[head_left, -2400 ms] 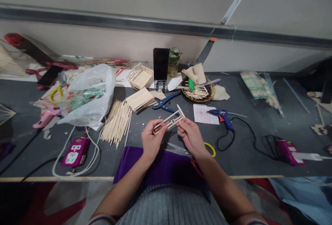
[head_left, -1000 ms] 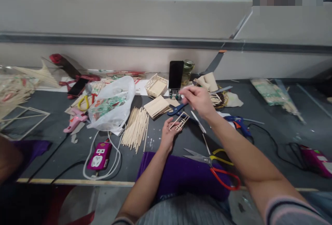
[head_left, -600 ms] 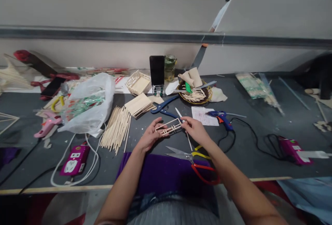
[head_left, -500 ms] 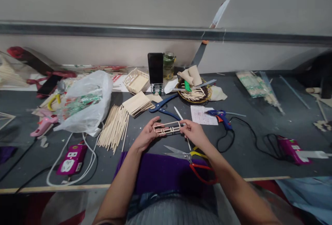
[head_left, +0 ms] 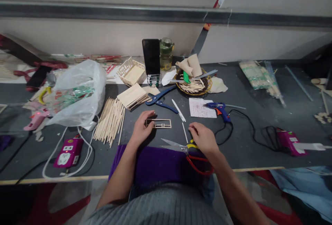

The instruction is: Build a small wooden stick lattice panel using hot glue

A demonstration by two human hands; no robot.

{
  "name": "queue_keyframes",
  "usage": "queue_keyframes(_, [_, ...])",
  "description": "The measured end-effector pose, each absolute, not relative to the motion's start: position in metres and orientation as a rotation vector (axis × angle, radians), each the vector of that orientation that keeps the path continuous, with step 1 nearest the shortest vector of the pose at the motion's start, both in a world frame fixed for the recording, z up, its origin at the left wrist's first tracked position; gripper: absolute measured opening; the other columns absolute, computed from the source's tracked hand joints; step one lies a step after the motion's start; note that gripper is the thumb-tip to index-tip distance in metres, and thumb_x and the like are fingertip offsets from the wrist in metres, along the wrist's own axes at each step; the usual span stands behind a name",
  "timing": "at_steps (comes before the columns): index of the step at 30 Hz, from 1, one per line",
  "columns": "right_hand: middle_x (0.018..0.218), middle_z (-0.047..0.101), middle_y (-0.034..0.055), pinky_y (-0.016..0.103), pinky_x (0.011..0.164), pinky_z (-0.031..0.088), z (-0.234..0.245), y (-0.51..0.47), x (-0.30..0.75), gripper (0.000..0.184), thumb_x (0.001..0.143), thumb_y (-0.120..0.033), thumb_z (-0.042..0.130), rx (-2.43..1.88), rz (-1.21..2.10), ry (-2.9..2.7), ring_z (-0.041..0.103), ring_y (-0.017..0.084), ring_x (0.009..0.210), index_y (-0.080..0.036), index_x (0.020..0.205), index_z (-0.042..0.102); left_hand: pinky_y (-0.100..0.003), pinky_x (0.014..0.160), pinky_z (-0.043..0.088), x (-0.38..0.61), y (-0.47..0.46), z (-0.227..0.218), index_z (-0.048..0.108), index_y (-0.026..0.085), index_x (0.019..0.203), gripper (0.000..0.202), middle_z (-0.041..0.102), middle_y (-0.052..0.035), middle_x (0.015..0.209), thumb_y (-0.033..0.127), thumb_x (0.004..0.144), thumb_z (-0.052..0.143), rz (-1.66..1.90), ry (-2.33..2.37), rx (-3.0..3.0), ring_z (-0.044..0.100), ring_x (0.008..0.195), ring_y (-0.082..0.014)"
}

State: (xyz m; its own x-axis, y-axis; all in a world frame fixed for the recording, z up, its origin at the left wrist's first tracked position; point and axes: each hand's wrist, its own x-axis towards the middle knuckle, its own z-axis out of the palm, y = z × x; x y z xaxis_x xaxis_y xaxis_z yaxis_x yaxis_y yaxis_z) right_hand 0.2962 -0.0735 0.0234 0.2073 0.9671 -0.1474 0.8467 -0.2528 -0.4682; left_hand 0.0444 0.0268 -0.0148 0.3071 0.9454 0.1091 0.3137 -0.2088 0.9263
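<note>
A small rectangular wooden stick frame (head_left: 168,121) lies on the dark table, with short crosspieces inside its lower part. My left hand (head_left: 142,128) grips its left end between thumb and fingers, hiding that end. To the right, apart from the frame, my right hand (head_left: 203,136) hovers with its fingers curled together, and nothing shows in them. Between the hands lies a thin loose stick (head_left: 185,132), with a white pen-like tool (head_left: 178,110) above it. Scissors (head_left: 185,148) with yellow and red handles rest just below, partly on purple cloth (head_left: 160,166), beside my right wrist.
Bundled wooden sticks (head_left: 110,121), a slatted wooden piece (head_left: 132,96) and blue-handled cutters (head_left: 162,101) lie left and beyond. Farther back stand a phone (head_left: 151,57) and a basket (head_left: 193,88). A blue glue gun (head_left: 220,110) with a black cord lies right, beside printed paper (head_left: 195,109).
Both hands held the frame up before. It now lies lower on the table under my left hand. My right hand has let go and moved right and down. The view has tilted downward.
</note>
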Motion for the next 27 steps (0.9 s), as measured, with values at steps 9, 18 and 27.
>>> queue_keyframes(9, [0.091, 0.068, 0.0075, 0.029, 0.062, 0.034, 0.012, -0.073, 0.274, 0.022, 0.098, -0.027, 0.046, -2.480, 0.442, -1.883, 0.062, 0.021, 0.082, -0.021, 0.087, 0.064, -0.043, 0.103, 0.046, 0.025, 0.020, 0.000, 0.065, 0.019, 0.111, 0.028, 0.061, -0.0132, 0.128, 0.027, 0.093, 0.046, 0.844, 1.478, 2.095, 0.059, 0.118, -0.0257])
queue_keyframes(18, [0.086, 0.068, 0.0092, 0.030, 0.058, 0.031, 0.012, -0.051, 0.257, 0.017, 0.090, -0.021, 0.052, -2.492, 0.509, -1.919, 0.060, 0.019, 0.071, -0.019, 0.079, 0.065, -0.040, 0.092, 0.051, -0.008, 0.020, 0.011, 0.066, 0.019, 0.111, 0.026, 0.067, -0.0098, 0.109, 0.027, 0.092, 0.050, 0.837, 1.475, 2.082, 0.062, 0.104, -0.0254])
queue_keyframes(27, [0.068, 0.065, -0.0003, 0.023, 0.045, 0.036, 0.038, -0.017, 0.259, 0.021, 0.073, -0.034, 0.071, -1.560, 1.120, -0.997, 0.050, 0.010, 0.050, -0.020, 0.088, 0.065, -0.035, 0.082, 0.051, 0.014, 0.067, 0.023, 0.072, 0.019, 0.099, 0.023, 0.074, -0.0071, 0.099, 0.014, 0.081, 0.058, 0.543, 1.310, 2.092, 0.067, 0.091, -0.0233])
